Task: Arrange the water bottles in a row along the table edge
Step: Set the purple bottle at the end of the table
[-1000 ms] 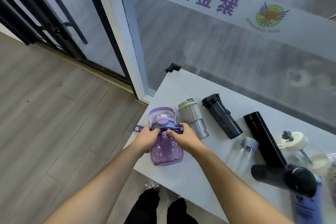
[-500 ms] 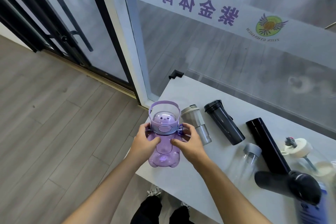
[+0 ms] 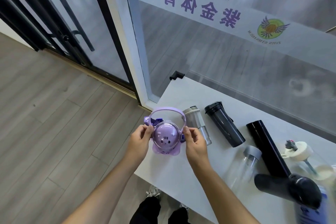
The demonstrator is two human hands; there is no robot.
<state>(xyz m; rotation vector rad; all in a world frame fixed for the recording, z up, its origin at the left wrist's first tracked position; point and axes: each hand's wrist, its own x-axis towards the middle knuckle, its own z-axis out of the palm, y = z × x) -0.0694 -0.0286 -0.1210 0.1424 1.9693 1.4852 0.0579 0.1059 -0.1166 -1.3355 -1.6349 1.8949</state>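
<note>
A purple bottle (image 3: 165,138) with a domed lid and a hoop handle stands upright at the left end of the white table (image 3: 183,92). My left hand (image 3: 140,142) and my right hand (image 3: 195,142) grip its two sides near the lid. To its right several bottles lie on their sides: a grey-capped clear bottle (image 3: 197,123), a smoky dark bottle (image 3: 223,123), a tall black flask (image 3: 267,149), a clear bottle with a silver cap (image 3: 243,165), a black bottle (image 3: 289,189) and a cream-lidded straw bottle (image 3: 301,154).
A glass wall with purple lettering (image 3: 201,8) runs behind the table. A black corner guard (image 3: 176,75) marks the far left corner. Wood floor (image 3: 54,123) lies to the left, with a dark-framed glass door (image 3: 60,29) beyond. My legs and shoes (image 3: 154,203) show below the near edge.
The purple bottle went from lying on the table to standing upright, lifted and turned by both hands. My view shifted slightly. The other bottles stayed put.
</note>
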